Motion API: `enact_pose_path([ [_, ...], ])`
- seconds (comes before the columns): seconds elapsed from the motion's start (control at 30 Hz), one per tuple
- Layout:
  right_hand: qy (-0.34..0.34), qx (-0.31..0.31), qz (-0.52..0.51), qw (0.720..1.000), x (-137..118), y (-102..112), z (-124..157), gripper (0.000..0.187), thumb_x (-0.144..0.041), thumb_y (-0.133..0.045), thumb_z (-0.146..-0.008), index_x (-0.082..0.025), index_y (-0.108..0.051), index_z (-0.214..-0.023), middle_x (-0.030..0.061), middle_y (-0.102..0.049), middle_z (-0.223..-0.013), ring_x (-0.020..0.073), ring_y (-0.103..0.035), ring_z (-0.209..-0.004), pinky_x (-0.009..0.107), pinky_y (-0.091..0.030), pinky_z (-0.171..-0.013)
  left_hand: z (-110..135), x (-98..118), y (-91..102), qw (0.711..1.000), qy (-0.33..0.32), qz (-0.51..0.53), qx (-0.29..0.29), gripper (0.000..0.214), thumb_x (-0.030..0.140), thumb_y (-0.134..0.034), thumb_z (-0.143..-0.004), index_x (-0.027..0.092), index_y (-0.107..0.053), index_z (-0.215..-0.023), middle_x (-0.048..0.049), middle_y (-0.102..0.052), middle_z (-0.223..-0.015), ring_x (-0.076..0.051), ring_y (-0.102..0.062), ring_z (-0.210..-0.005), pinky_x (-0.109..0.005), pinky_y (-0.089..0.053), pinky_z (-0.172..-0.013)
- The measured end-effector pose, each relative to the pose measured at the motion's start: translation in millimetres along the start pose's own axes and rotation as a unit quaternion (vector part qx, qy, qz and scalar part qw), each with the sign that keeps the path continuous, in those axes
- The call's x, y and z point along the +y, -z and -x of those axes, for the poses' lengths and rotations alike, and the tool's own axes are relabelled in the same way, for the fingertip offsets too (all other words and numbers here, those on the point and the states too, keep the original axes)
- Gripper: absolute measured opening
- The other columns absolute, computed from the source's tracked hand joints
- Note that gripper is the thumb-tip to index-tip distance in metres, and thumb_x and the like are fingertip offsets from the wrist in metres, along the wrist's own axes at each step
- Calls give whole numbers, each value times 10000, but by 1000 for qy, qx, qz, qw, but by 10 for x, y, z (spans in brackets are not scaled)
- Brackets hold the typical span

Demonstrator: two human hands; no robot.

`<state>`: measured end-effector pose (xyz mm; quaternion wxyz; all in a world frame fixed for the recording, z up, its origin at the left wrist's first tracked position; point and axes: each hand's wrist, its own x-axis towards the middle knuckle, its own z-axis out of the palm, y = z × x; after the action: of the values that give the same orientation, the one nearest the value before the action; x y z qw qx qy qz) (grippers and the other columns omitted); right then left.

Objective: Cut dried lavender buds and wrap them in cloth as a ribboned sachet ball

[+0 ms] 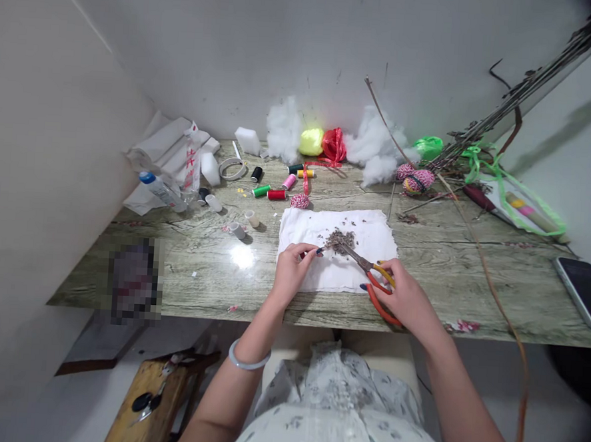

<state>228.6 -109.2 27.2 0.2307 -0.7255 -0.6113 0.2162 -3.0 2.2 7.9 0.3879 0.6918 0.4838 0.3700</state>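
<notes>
My right hand (405, 298) grips orange-handled scissors (372, 274), whose blades point up-left toward a small heap of dark cut bits (340, 240). My left hand (292, 269) pinches a small dark piece at its fingertips, right beside the blade tips; what the piece is I cannot make out. Both hands rest over a white cloth (375, 236) spread on the wood-grain table (212, 269), and the heap lies in the cloth's middle.
Thread spools (276, 194), a red-white twine ball (299, 200), white stuffing (377, 149) and yellow (311, 141), red and green ribbon rolls line the back. Dry twigs (513, 101) lean at the right. A phone (584, 292) lies far right, a bottle (160, 189) and papers left.
</notes>
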Motion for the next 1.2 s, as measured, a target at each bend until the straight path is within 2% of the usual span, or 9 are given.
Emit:
enact_pose_path([
  [0.23,-1,-14,-5,1000,12,22,30,345,-470,-578,-792,-251,-443,-1022,71,-625,-1021,233,-615,-868,322,-460,-718,2,-21,-6,1000,-6,-5,2,192,343,-588,-845,223,-734,-806,-18,-725,-820,-162,-567,-727,-277,-437,-723],
  [0.33,0,-19,-5,1000,-43,38,9,321,-449,-592,-783,-260,-451,-1000,47,-634,-989,226,-612,-861,316,-457,-720,0,-9,-9,1000,-8,4,2,179,324,-592,-842,222,-733,-798,-17,-722,-805,-159,-567,-718,-272,-438,-716],
  [0.53,14,0,-12,1000,-71,38,-11,257,-454,-560,-798,-254,-464,-926,25,-633,-849,198,-606,-721,295,-447,-646,-2,-20,-14,1000,-3,8,0,179,327,-591,-842,226,-733,-802,-20,-723,-818,-167,-568,-734,-278,-437,-727],
  [0.67,3,31,-16,999,-21,43,14,300,-468,-546,-805,-243,-456,-983,42,-636,-871,201,-620,-743,289,-452,-646,0,-12,-9,1000,7,3,4,178,320,-587,-842,225,-733,-805,-21,-722,-821,-168,-574,-750,-273,-430,-721],
  [0.8,-1,2,-6,1000,0,46,35,360,-472,-569,-790,-245,-446,-1041,72,-640,-982,221,-627,-807,306,-462,-674,0,16,3,1000,7,4,3,178,320,-586,-845,224,-731,-806,-21,-722,-819,-170,-577,-753,-275,-429,-725],
  [1.0,-7,-27,-6,1000,-56,29,8,339,-469,-575,-791,-261,-432,-1018,54,-625,-1021,234,-614,-879,322,-460,-728,4,11,-1,1000,-2,9,0,170,308,-593,-844,225,-731,-789,-17,-721,-815,-168,-575,-747,-274,-428,-724],
  [1.2,3,-34,-16,999,-73,36,-24,272,-469,-550,-811,-260,-412,-918,10,-615,-852,196,-595,-730,299,-441,-666,8,9,0,1000,-4,11,2,163,302,-596,-844,227,-732,-795,-13,-718,-809,-163,-570,-741,-273,-426,-726],
])
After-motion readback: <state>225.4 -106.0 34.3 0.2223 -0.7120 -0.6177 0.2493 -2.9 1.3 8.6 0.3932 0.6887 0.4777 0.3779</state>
